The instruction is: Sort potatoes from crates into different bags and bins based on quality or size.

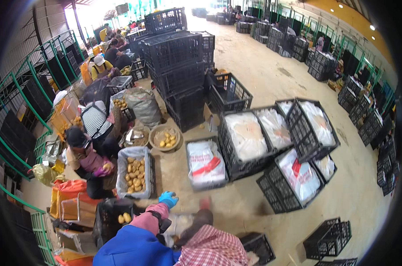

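My left hand (168,199), in a blue glove below a pink sleeve, reaches forward with its fingers apart and nothing visible in it. Just beyond it to the left is a black plastic crate (152,178) with a pale liner, full of potatoes (135,176). Under my forearm, partly hidden, lies pale plastic sheeting (181,223). A dark-lined container (109,219) on my left has a few potatoes (124,218) in it. Red-and-white checked cloth (214,247) covers my lap. My right hand is out of view.
A co-worker (84,156) in purple gloves sits at the left, holding a potato. A round basin (164,137) holds potatoes. Crates with printed bags (206,163) stand ahead; covered crates (245,136) sit right of them. Tall black crates (177,79) are stacked behind.
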{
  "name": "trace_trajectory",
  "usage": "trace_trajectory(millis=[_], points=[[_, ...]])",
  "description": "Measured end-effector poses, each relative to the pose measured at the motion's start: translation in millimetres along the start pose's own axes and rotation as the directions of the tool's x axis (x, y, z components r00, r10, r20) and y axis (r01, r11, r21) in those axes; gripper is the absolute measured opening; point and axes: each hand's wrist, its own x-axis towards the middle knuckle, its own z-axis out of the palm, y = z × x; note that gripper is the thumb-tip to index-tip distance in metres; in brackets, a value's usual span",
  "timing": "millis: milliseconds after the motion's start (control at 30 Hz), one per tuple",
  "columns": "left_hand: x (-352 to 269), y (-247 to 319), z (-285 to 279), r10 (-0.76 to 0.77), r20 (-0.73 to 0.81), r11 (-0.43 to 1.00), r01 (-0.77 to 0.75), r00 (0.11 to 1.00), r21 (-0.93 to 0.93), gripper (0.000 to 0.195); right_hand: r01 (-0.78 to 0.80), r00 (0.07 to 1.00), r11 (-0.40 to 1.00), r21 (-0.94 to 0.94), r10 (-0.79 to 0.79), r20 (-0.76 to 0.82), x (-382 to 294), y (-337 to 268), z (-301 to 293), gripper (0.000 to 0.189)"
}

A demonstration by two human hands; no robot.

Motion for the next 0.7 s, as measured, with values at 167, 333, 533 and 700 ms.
trace_trajectory(millis=[167, 333, 533, 700], points=[[301.0, 14.5, -94.9, -0.096, -0.375, 0.906, -0.075, 0.922, -0.417, 0.046, 0.227, 0.965, 0.970, -0.089, -0.212, 0.152, 81.1, -284.3, 147.7, 0.026], [524.6, 49.4, -297.5, -0.147, -0.795, 0.973, -0.058, 0.589, -0.223, 0.067, 0.296, 0.947, 0.947, -0.124, -0.275, 0.166, 151.0, -496.9, 196.6, 0.026], [639.8, 140.2, -565.0, -0.014, -0.960, 0.990, -0.132, 0.279, -0.053, 0.074, 0.329, 0.933, 0.930, -0.162, -0.294, 0.206, 199.4, -615.4, 222.5, 0.027], [683.2, 186.3, -648.3, 0.208, -0.934, 0.973, 0.038, 0.291, 0.229, 0.074, 0.295, 0.943, 0.938, -0.184, -0.255, 0.212, 210.1, -642.1, 241.0, 0.028]])
